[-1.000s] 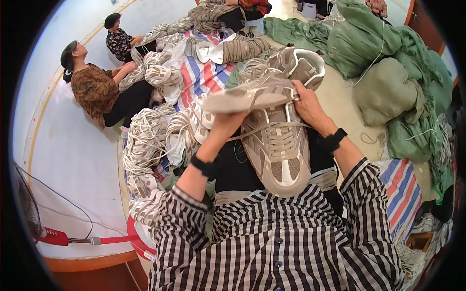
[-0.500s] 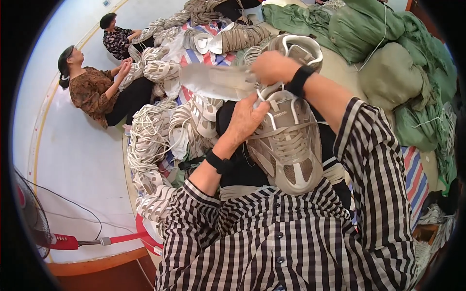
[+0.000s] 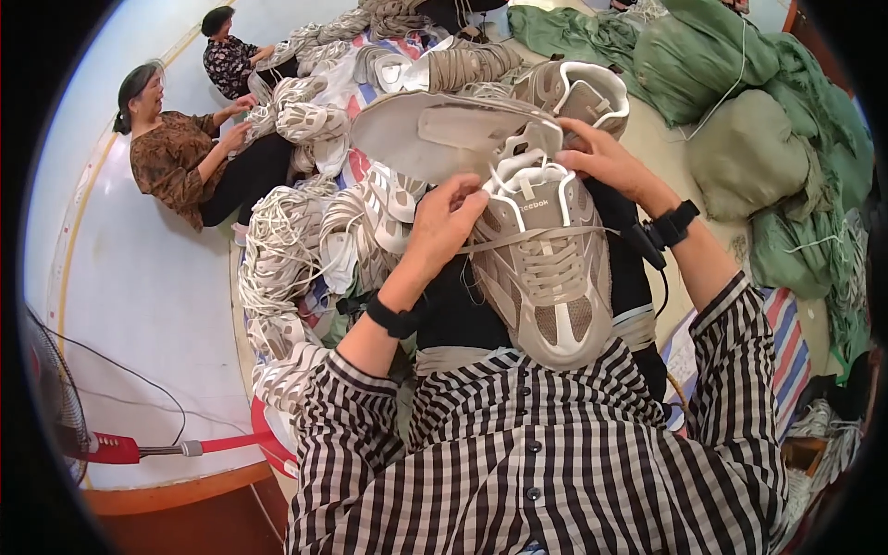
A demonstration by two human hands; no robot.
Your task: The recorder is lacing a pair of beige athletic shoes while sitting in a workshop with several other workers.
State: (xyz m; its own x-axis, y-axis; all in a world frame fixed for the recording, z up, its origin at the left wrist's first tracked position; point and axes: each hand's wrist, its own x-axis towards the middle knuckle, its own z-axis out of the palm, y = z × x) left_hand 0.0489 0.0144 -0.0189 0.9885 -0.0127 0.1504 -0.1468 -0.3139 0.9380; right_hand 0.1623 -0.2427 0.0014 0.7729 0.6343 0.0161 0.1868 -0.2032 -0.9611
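A beige sneaker upper [image 3: 546, 268] with grey laces lies on my lap, toe toward me. My left hand [image 3: 449, 222] grips its tongue and collar on the left side. My right hand [image 3: 606, 165] holds the collar's far right edge and also a flat pale insole [image 3: 435, 134] that sticks out to the left over the shoe opening. Both wrists wear black bands. A second beige sneaker [image 3: 578, 92] rests just beyond my right hand.
A heap of white and beige shoe uppers [image 3: 296, 250] spreads on a striped sheet at my left. Two people [image 3: 185, 157] sit on the floor beyond it, handling uppers. Green sacks [image 3: 740, 139] pile at the right. A red fan base [image 3: 111, 449] stands lower left.
My right hand came down from high above the shoe with the insole to the shoe's collar. My left hand moved up onto the tongue.
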